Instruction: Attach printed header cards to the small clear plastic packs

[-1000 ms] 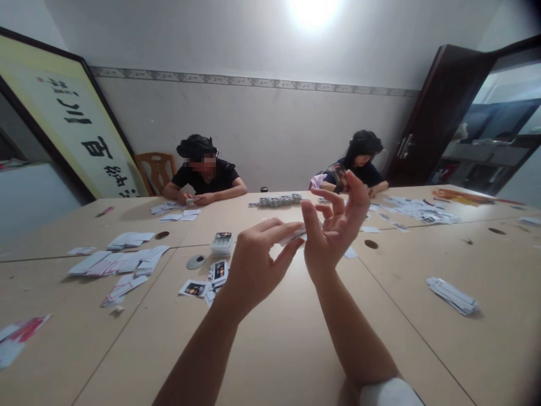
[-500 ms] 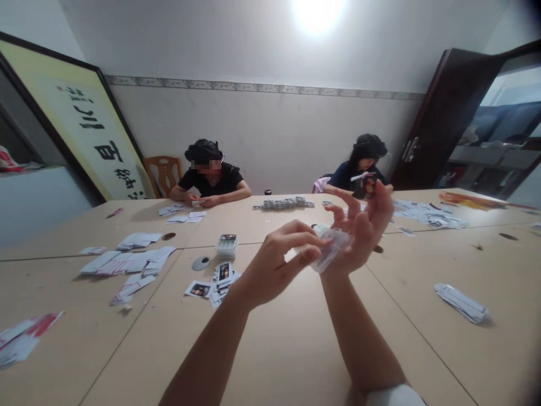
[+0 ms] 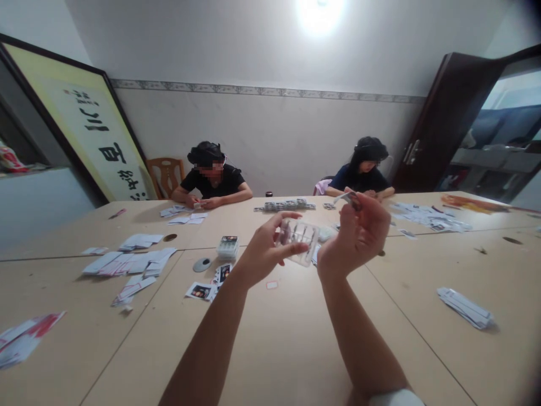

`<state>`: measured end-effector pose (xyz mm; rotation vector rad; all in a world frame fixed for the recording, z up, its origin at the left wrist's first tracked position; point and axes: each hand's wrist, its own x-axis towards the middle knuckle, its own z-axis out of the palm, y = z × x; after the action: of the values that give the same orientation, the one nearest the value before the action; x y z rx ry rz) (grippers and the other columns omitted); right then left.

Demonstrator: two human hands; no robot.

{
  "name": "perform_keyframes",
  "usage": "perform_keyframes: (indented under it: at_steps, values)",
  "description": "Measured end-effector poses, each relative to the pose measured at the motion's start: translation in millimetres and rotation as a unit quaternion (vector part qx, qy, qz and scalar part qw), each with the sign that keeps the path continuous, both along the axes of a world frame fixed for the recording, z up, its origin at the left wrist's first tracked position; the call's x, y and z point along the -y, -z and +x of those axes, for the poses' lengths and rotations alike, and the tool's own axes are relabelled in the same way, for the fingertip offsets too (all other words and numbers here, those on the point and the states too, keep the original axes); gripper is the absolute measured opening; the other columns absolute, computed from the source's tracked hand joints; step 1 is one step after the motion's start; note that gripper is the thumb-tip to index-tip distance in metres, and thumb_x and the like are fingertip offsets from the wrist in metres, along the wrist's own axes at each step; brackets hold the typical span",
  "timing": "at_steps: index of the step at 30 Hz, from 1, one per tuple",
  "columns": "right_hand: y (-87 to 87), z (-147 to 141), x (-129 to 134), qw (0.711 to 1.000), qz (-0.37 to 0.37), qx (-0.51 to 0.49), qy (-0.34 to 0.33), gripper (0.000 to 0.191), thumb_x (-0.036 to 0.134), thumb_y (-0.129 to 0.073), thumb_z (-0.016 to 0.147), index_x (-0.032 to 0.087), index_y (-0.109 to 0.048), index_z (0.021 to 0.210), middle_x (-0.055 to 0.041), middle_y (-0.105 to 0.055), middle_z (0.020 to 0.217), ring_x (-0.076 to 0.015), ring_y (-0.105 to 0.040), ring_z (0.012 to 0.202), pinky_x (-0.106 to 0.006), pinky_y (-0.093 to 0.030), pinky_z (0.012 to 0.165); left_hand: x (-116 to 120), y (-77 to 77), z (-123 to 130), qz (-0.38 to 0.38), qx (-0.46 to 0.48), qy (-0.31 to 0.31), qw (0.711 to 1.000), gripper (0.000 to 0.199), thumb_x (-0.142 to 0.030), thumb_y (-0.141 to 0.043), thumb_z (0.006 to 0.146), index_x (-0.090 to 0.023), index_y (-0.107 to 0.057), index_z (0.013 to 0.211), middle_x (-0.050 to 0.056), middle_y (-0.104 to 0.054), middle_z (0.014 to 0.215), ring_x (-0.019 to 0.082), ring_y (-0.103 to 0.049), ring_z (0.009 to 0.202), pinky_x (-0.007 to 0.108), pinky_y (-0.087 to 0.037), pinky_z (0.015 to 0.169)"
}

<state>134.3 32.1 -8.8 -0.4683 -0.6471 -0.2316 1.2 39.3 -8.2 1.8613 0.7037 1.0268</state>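
My left hand (image 3: 262, 248) grips a clear plastic case (image 3: 302, 239), thumb across its near face and fingers behind. Several slim items show inside the case in a row. To the right, my right hand (image 3: 357, 239) is raised, its thumb and fingers pinching a small printed card (image 3: 347, 197) that is tilted and partly hidden by the fingers. A stack of similar clear cases (image 3: 228, 249) with a dark printed card on top stands left of my left hand. Below it lie loose printed cards (image 3: 201, 291), partly covered by my left forearm.
White paper pieces (image 3: 122, 262) lie at the left, and a bundle of folded white strips (image 3: 465, 307) at the right. A grey disc (image 3: 202, 264) lies beside the stack. Two people sit across the table; a row of small cases (image 3: 285, 206) stands between them.
My left hand has moved the case left, away from my right palm, and turned it face-on. The card in my right hand has tilted and dropped slightly left.
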Motion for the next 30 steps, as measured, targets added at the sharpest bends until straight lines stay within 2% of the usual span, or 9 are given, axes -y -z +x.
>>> perform_keyframes:
  at_steps: [3,6,9,13,18,21,24,27,30]
  values:
    - [-2.0,3,4,1.000,-0.016,0.009,0.009,0.009,0.015,-0.071,0.083,0.024,-0.070,0.086,0.0014,-0.072,0.081,-0.0193,-0.068,0.078,-0.037,-0.051,0.071,-6,-2.0,-8,0.022,0.021,-0.058,0.998,0.051,-0.043,-0.084,0.077,-0.020,-0.061,0.116,-0.002,-0.053,0.077,0.011,-0.054,0.062,0.018,-0.052,0.044]
    - [-1.6,5,7,0.998,-0.037,0.041,0.008,0.009,0.016,-0.076,0.080,0.024,-0.072,0.083,0.0030,-0.069,0.077,-0.0167,-0.065,0.074,-0.035,-0.052,0.073,-10,-3.7,-15,0.017,0.049,-0.083,0.995,0.052,-0.043,-0.083,0.077,-0.021,-0.060,0.118,0.000,-0.057,0.083,0.013,-0.059,0.069,0.020,-0.057,0.049]
    - [0.3,6,10,0.995,-0.050,0.081,-0.019,0.011,0.016,-0.080,0.079,0.023,-0.074,0.083,0.0028,-0.070,0.078,-0.0155,-0.063,0.074,-0.034,-0.050,0.074,-10,-5.9,-19,-0.004,0.080,-0.065,0.995,0.058,-0.041,-0.084,0.076,-0.021,-0.057,0.124,0.001,-0.059,0.089,0.015,-0.063,0.075,0.021,-0.060,0.051]
    - [2.5,7,13,0.987,-0.092,0.128,-0.041,0.012,0.016,-0.081,0.079,0.025,-0.075,0.083,0.0037,-0.071,0.073,-0.0156,-0.062,0.073,-0.031,-0.045,0.066,-6,-7.6,-20,-0.032,0.105,-0.026,0.994,0.061,-0.033,-0.078,0.081,-0.019,-0.051,0.134,0.003,-0.062,0.094,0.017,-0.065,0.082,0.025,-0.064,0.060]
    - [2.1,6,14,0.986,-0.083,0.144,0.007,0.007,0.020,-0.078,0.082,0.025,-0.074,0.082,0.0015,-0.071,0.076,-0.0194,-0.067,0.083,-0.037,-0.055,0.076,1,-8.0,-16,-0.043,0.107,0.006,0.993,0.064,-0.025,-0.073,0.083,-0.020,-0.048,0.141,0.005,-0.062,0.104,0.016,-0.065,0.088,0.029,-0.067,0.068]
    - [1.2,5,14,0.982,-0.077,0.163,-0.049,0.006,0.019,-0.075,0.083,0.024,-0.072,0.084,0.0009,-0.072,0.076,-0.0178,-0.070,0.078,-0.034,-0.057,0.068,5,-8.9,-15,-0.020,0.096,-0.010,0.995,0.058,-0.027,-0.077,0.082,-0.023,-0.053,0.135,0.005,-0.059,0.107,0.016,-0.067,0.084,0.026,-0.066,0.060]
    - [0.5,1,17,0.977,-0.074,0.163,-0.116,0.009,0.017,-0.074,0.083,0.024,-0.071,0.086,0.0014,-0.073,0.076,-0.0157,-0.070,0.072,-0.031,-0.058,0.064,7,-10.0,-14,0.010,0.100,-0.055,0.993,0.048,-0.025,-0.080,0.079,-0.022,-0.056,0.120,0.002,-0.059,0.102,0.013,-0.067,0.073,0.018,-0.058,0.045]
    - [-0.7,-1,22,0.978,-0.072,0.152,-0.124,0.010,0.016,-0.076,0.082,0.025,-0.072,0.087,0.0017,-0.075,0.078,-0.0153,-0.072,0.072,-0.031,-0.061,0.065,10,-11.0,-11,0.029,0.108,-0.093,0.989,0.043,-0.022,-0.080,0.078,-0.022,-0.056,0.114,0.001,-0.061,0.098,0.012,-0.067,0.067,0.014,-0.052,0.039]
    - [-2.0,-2,27,0.975,-0.080,0.149,-0.141,0.014,0.016,-0.081,0.078,0.025,-0.073,0.086,0.0028,-0.075,0.077,-0.0146,-0.072,0.070,-0.028,-0.062,0.064,14,-12.2,-9,0.026,0.115,-0.102,0.988,0.044,-0.022,-0.081,0.076,-0.021,-0.056,0.112,0.001,-0.063,0.098,0.013,-0.069,0.068,0.016,-0.056,0.041]
